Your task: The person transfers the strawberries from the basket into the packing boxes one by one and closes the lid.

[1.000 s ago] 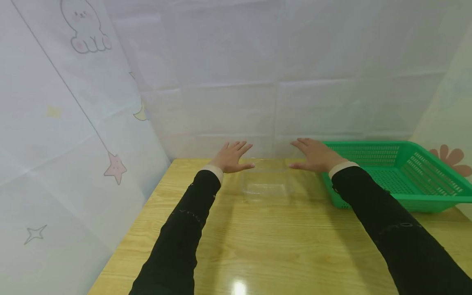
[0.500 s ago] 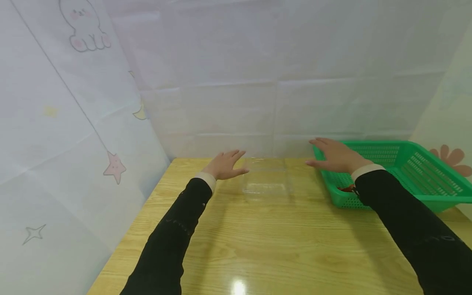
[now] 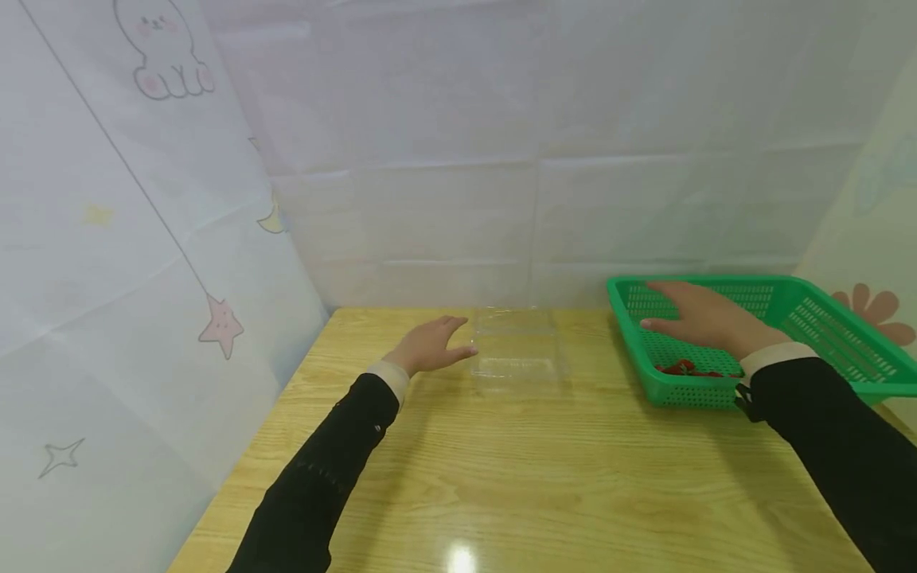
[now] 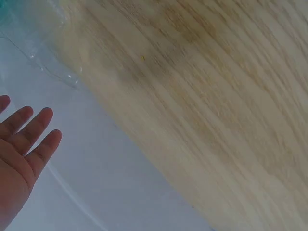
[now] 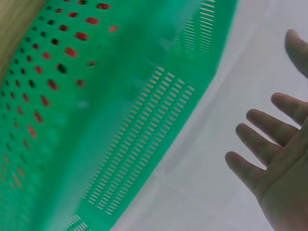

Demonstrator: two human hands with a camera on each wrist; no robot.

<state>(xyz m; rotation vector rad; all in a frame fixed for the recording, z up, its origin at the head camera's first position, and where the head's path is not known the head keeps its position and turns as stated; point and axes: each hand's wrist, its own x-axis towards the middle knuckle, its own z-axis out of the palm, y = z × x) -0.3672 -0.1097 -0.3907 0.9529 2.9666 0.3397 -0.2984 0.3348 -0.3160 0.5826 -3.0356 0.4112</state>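
Note:
A clear plastic box (image 3: 516, 350) stands on the wooden table near the back wall. Just left of it is my left hand (image 3: 428, 345), fingers extended and holding nothing; its spread fingers also show in the left wrist view. My right hand (image 3: 705, 318) hovers over the left part of a green plastic basket (image 3: 662, 390), its fingers straight and nothing in them. Small red items (image 3: 684, 368) with a bit of green lie on the basket's floor, partly hidden by my hand and sleeve; their kind is unclear. Red also shows through the basket's holes in the right wrist view.
The wooden table (image 3: 501, 477) meets a white sheet (image 3: 444, 159) at the back. Another sheet with printed drawings (image 3: 222, 326) hangs along the left edge. The basket's right end reaches close to the right-hand sheet with a flower print (image 3: 874, 314).
My right hand has moved right, from beside the clear box to above the basket, uncovering red items inside. My left hand has drawn slightly left and nearer. The box stays put.

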